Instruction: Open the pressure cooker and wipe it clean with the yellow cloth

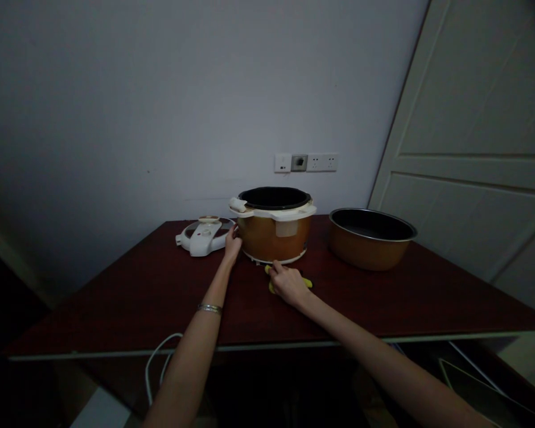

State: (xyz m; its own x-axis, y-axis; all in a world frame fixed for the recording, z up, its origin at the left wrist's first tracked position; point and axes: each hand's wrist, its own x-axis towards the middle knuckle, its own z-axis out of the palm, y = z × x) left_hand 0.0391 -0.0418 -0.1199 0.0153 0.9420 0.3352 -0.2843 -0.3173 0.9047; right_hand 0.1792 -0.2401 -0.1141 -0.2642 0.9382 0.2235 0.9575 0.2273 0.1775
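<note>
A gold-brown electric pressure cooker (pixel 267 238) with a white rim stands upright near the back of the table, its top uncovered and dark inside. My left hand (pixel 233 242) is at its left side, gripping it, with the fingertips partly hidden. In front of the cooker's base, my right hand (pixel 286 282) is closed on a yellow tool (pixel 308 283). Bits of yellow stick out on both sides of the fist, but its exact kind is hidden. The white lid (pixel 202 240) with a see-through panel lies flat left of my left hand.
A gold pot (pixel 368 249) with a dark inside and silvery rim stands to the right. Wall sockets (pixel 322 162) sit behind the dark red table (pixel 134 297). A white cable (pixel 150 362) loops at the front edge. A panelled door (pixel 477 160) is at the right.
</note>
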